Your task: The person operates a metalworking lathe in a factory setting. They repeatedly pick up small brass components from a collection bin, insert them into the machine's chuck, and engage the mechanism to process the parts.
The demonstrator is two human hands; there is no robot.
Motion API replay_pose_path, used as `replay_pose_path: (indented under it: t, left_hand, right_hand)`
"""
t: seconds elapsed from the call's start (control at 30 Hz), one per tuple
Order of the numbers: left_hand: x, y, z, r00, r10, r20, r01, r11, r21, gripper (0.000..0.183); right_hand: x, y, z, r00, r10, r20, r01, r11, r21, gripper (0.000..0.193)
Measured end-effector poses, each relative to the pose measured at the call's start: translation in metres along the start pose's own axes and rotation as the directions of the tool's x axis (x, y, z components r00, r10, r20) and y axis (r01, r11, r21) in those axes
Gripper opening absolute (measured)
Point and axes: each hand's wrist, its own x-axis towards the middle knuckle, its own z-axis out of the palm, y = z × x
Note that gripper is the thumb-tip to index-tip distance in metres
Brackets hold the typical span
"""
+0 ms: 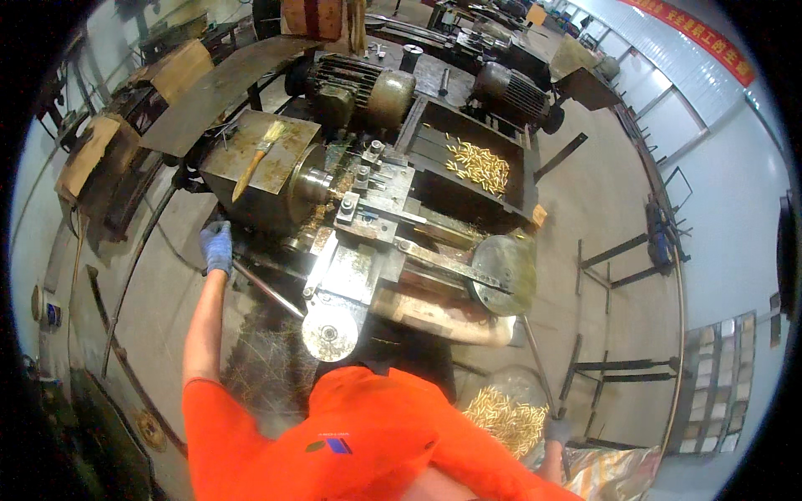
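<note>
Nearest, at 5 o'clock, the right hand [558, 431] in a grey glove is seen beside a heap of small brass pieces [508, 417], fingers curled on a thin rod [539, 367], though the grip cannot be told for sure. At 9 o'clock the left hand [216, 247], blue-gloved, is closed on a lever [266, 288] at the lathe's [351, 225] side, likely to work the feed. Farther, at 1 o'clock, finished brass parts [478, 164] are caught in a tray [510, 200]; a brush [257, 159] is laid on the housing.

A metalworking workshop.
Ahead of the hands stands an oily lathe [368, 217] with electric motors [368, 88], a tray of brass parts [478, 163], and a concrete floor [601, 209].
</note>
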Motion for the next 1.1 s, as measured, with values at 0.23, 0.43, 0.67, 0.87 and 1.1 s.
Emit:
replay_pose_path:
  t: [0.23,0.43,0.67,0.87,1.1]
  left_hand:
    - [-0.001,0.003,0.002,0.998,-0.008,0.065,0.010,0.999,-0.037,0.020]
    - [0.000,-0.007,0.006,0.998,-0.002,0.070,0.001,1.000,0.023,0.021]
    - [-0.001,0.001,0.000,0.996,-0.019,0.092,0.007,0.990,0.137,0.020]
    - [0.001,0.000,-0.013,0.958,-0.150,0.245,0.130,0.987,0.099,0.018]
    - [-0.035,0.007,-0.048,0.967,-0.071,0.243,0.064,0.997,0.038,0.015]
  right_hand:
    - [-0.009,0.010,0.020,0.997,0.010,-0.078,-0.009,1.000,0.011,0.041]
    - [-0.012,0.011,0.006,0.997,0.016,0.077,-0.011,0.998,-0.066,0.043]
    - [-0.033,-0.105,-0.001,0.931,-0.262,-0.254,0.296,0.950,0.103,0.041]
    - [0.086,-0.151,-0.016,0.890,-0.435,-0.141,0.421,0.899,-0.117,0.042]
    - [0.192,-0.224,-0.051,0.881,-0.444,-0.164,0.359,0.852,-0.382,0.046]
